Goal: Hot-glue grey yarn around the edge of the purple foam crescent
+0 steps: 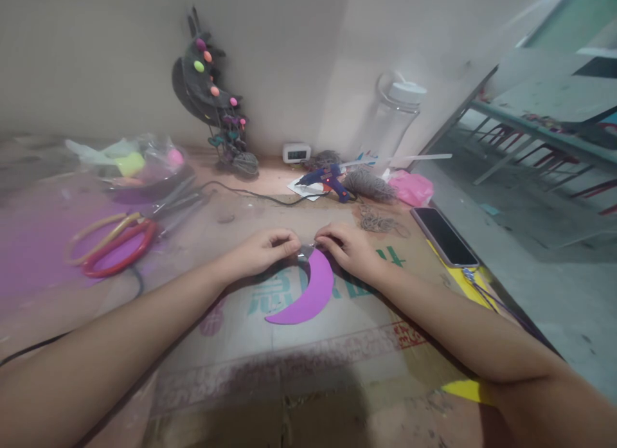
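Note:
A purple crescent moon cut-out (319, 287), looking like foam or card, lies over the printed cardboard (231, 371) in the middle. My left hand (272, 247) is closed in a pinch just left of the crescent's upper end. Close on the other side, my right hand (348, 247) pinches with thumb and forefinger beside that same end. Between the fingertips shows a small greyish, shiny bit (306, 249), too small and blurred to name. Whether the crescent itself is gripped is hidden by the fingers.
Scissors (118, 245) with red and tan handles lie left, near a clear plastic bag (144, 162). Behind are a grey moon ornament (207, 81), small clock (296, 153), glue gun (325, 179), grey yarn (369, 183) and water bottle (393, 123). A phone (446, 237) lies right.

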Action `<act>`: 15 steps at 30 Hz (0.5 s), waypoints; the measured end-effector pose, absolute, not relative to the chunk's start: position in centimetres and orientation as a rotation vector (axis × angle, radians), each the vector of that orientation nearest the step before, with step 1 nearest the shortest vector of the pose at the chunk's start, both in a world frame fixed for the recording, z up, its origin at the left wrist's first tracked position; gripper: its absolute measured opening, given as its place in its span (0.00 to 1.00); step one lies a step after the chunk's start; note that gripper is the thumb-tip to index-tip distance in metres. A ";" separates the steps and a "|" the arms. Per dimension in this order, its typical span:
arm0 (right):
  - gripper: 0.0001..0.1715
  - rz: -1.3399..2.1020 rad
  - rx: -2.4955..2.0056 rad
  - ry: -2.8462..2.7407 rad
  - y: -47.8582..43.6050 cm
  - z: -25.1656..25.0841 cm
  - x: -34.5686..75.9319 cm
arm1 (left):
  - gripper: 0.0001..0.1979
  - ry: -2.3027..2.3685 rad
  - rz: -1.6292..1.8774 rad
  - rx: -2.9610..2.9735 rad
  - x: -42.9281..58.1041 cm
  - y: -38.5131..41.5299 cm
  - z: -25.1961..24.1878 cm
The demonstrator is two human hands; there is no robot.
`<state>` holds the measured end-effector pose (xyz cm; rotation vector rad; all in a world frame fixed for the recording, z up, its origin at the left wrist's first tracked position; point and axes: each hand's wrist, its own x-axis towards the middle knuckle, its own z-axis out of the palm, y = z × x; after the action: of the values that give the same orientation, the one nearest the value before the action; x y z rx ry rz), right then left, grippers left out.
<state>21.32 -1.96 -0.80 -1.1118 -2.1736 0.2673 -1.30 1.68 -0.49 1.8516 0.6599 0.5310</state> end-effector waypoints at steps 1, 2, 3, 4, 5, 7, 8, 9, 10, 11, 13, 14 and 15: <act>0.10 0.279 -1.117 -2.179 -1.9 -0.8 21.3 | 0.19 0.674 0.527 1.832 -1.3 1.7 -0.5; 0.10 0.294 -1.118 -2.189 -1.9 -0.8 21.3 | 0.19 0.695 0.520 1.807 -1.3 1.6 -0.6; 0.10 0.306 -1.113 -2.197 -1.9 -0.8 21.3 | 0.20 0.716 0.514 1.782 -1.3 1.6 -0.7; 0.10 0.311 -1.107 -2.197 -1.8 -0.8 21.3 | 0.20 0.734 0.511 1.760 -1.3 1.6 -0.7; 0.10 0.304 -1.101 -2.181 -1.9 -0.8 21.3 | 0.20 0.749 0.514 1.742 -1.3 1.6 -0.8; 0.13 0.268 -1.110 -2.090 -2.0 -0.6 21.4 | 0.20 0.768 0.550 1.713 -1.2 1.5 -0.8; 0.15 0.252 -1.129 -2.021 -2.2 -0.4 21.4 | 0.20 0.783 0.578 1.693 -1.1 1.5 -0.8; 0.15 0.257 -1.158 -1.951 -2.3 -0.3 21.4 | 0.20 0.804 0.608 1.667 -1.1 1.4 -0.8; 0.13 0.293 -1.191 -1.894 -2.5 -0.1 21.4 | 0.19 0.831 0.636 1.642 -1.0 1.4 -0.7; 0.11 0.353 -1.220 -1.857 -2.7 0.1 21.3 | 0.19 0.858 0.665 1.621 -0.9 1.3 -0.7; 0.12 0.503 -1.254 -1.853 -2.9 0.4 21.2 | 0.19 0.902 0.715 1.612 -0.8 1.3 -0.5; 0.14 0.570 -1.255 -1.874 -3.0 0.5 21.1 | 0.19 0.917 0.736 1.618 -0.8 1.2 -0.4; 0.16 0.623 -1.252 -1.900 -3.1 0.6 20.9 | 0.19 0.927 0.754 1.631 -0.8 1.2 -0.4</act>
<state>20.94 -3.11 0.60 -1.2520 -1.9004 0.6232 -0.77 1.19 -0.37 1.6308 0.9265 0.7536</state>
